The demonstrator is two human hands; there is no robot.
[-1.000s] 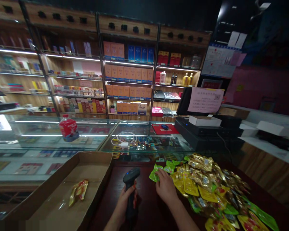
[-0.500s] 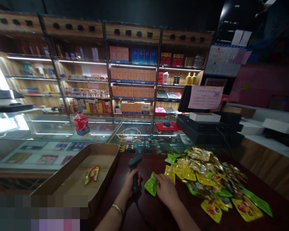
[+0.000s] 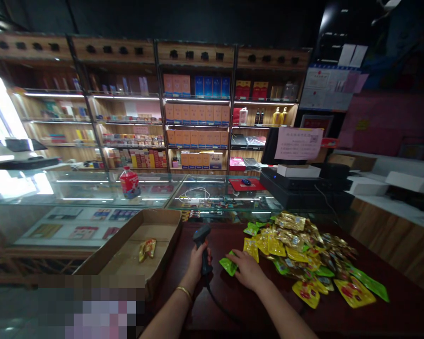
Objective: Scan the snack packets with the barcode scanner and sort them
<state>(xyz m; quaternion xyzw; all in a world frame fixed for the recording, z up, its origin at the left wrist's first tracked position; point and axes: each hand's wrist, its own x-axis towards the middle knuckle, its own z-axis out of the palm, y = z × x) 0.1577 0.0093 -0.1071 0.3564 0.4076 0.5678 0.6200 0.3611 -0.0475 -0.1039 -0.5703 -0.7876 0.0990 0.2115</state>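
Observation:
My left hand (image 3: 199, 259) is wrapped round the handle of a black barcode scanner (image 3: 202, 233), held upright over the dark red tabletop, its cable trailing toward me. To its right, my right hand (image 3: 246, 268) grips a small green snack packet (image 3: 228, 266) by its right side, close to the table. Beyond that hand spreads a heap of gold, yellow and green snack packets (image 3: 286, 242). Left of the scanner stands a shallow cardboard box (image 3: 125, 268) with one gold and red packet (image 3: 147, 250) lying inside.
Behind the table runs a glass display counter (image 3: 92, 188) bearing a red bottle (image 3: 130, 182), a white cable (image 3: 196, 193) and a mouse on a red mat (image 3: 238, 185). A monitor with a paper notice (image 3: 298, 143) stands at right. Lit shelves of boxed goods line the wall.
The green packet in my right hand has tilted lower and flatter. Both hands appear slightly farther right, and the whole view has shifted a little. My left hand keeps its hold on the scanner.

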